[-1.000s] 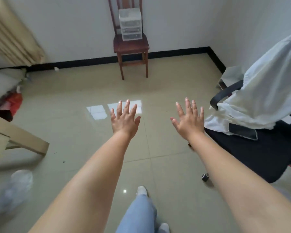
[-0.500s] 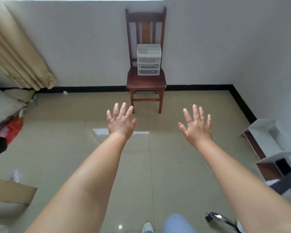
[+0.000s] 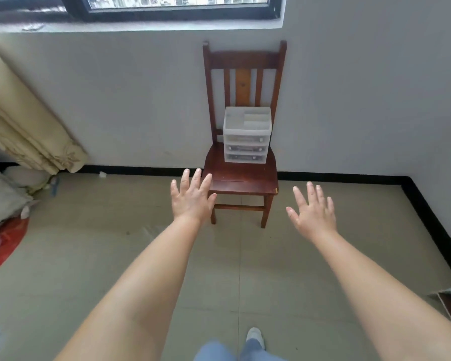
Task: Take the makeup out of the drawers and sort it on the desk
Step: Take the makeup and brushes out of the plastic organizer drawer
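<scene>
Fingers straight and spread apart on both the left hand [image 3: 192, 198] and the right hand [image 3: 313, 212], each held out in the air and holding nothing. Beyond them, well apart, a clear plastic drawer unit [image 3: 246, 138] (three drawers, all closed) sits on the seat of a wooden chair [image 3: 241, 175] against the wall.

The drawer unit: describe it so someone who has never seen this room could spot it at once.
Look under the window at the dark wooden chair standing against the white wall. The drawer unit sits on its seat, against the backrest. It is a small translucent white plastic box with three shallow stacked drawers, the only pale thing on the chair.
</scene>
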